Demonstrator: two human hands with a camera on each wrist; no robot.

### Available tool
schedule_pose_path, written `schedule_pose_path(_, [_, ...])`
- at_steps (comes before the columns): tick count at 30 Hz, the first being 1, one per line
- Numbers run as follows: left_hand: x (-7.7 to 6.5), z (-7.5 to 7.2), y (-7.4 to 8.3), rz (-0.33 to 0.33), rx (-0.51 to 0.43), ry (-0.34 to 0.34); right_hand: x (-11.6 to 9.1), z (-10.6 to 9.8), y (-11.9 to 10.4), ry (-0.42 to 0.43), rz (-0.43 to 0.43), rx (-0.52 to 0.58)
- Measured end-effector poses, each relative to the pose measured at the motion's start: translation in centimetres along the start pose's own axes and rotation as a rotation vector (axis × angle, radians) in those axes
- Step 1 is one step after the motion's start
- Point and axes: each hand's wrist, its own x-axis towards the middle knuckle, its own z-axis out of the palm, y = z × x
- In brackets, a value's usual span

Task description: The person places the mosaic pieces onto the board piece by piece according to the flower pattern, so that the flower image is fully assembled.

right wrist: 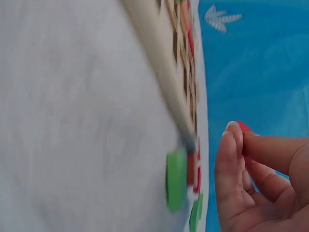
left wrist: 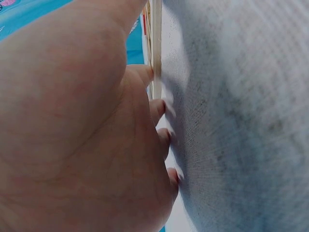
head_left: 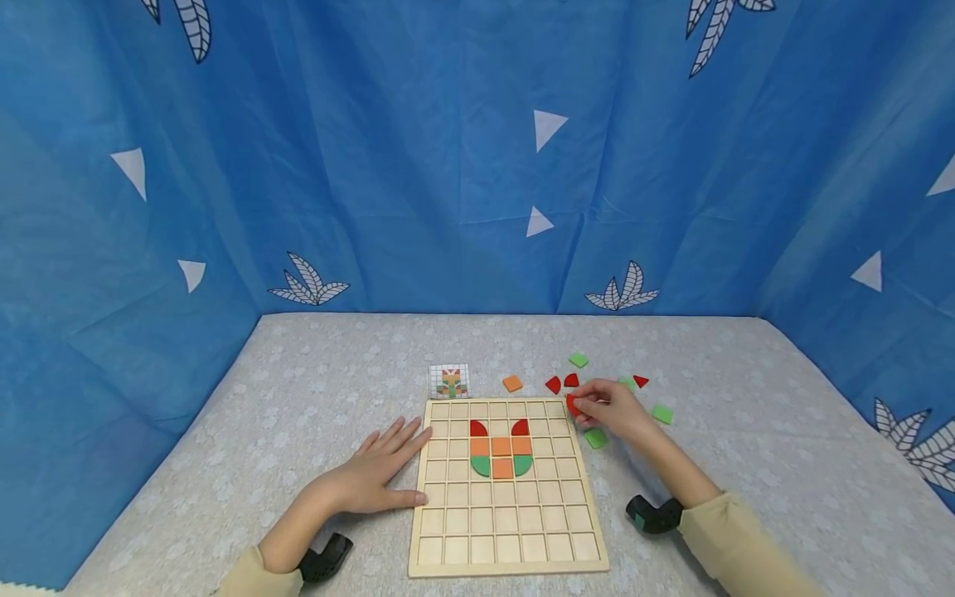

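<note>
My right hand (head_left: 613, 409) pinches a red piece (head_left: 572, 404) between thumb and fingertips, just off the top right corner of the wooden grid board (head_left: 507, 570). In the right wrist view the red piece (right wrist: 244, 126) is mostly covered by the fingers, so its full shape is hidden. On the board lie two red quarter-circles (head_left: 520, 428), several orange squares (head_left: 501, 446) and two green quarter-circles (head_left: 481, 466). My left hand (head_left: 373, 473) lies with spread, straight fingers against the board's left edge; its fingertips (left wrist: 158, 107) touch down there.
Beyond the board stand a small pattern card (head_left: 449, 381) and a loose orange square (head_left: 511, 383). Around the right hand lie red quarter-circles (head_left: 553, 385), a red triangle (head_left: 641, 381) and several light green squares (head_left: 661, 414). A blue curtain (head_left: 448, 166) closes off the back.
</note>
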Motion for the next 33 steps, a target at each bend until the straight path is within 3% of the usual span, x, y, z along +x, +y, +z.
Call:
schedule_pose_path(7, [0.0,0.0,0.1,-0.008,-0.003,-0.008,-0.9,1.6,-1.0,-0.132,-0.066,-0.004])
schedule_pose_path(17, [-0.1,0.0,0.2,-0.007,0.003,-0.005,-1.6,3.6,-1.2,-0.197,-0.154,-0.009])
schedule_pose_path(33, [-0.1,0.1,0.0,0.001,0.008,0.003,-3.9,8.4,-2.6,-0.291,-0.08,0.165])
